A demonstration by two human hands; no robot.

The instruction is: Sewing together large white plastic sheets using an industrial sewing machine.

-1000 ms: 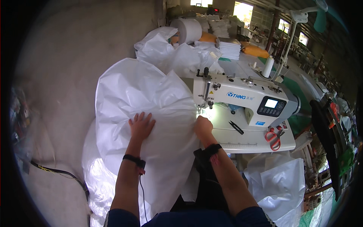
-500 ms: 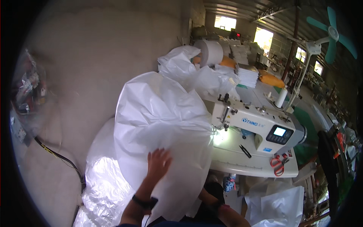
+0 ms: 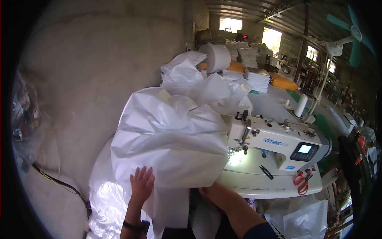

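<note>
A big white sheet [image 3: 179, 135], creased and plastic-like, drapes over the left part of the sewing table. My left hand [image 3: 142, 184] lies on its lower left part, fingers stretched out and slightly spread. At the sheet's lower edge, near the front of the table, my right hand [image 3: 207, 191] is closed on the material; its fingertips are partly hidden. A white sewing machine [image 3: 274, 141] with a lit needle area stands just right of the sheet, whose right side reaches close to the needle.
Black thread snips [image 3: 266, 172] and red-handled scissors [image 3: 301, 184] lie on the table [image 3: 246, 183]. Behind are a white roll [image 3: 217, 57] and stacked white sheets [image 3: 258, 81]. A thread cone [image 3: 301, 105] and a green fan [image 3: 355, 34] stand right. Shiny plastic [image 3: 104, 207] hangs at left.
My right hand has come up from below to the sheet's lower edge, which now folds across in front. My left hand has moved down and left. The view has shifted slightly.
</note>
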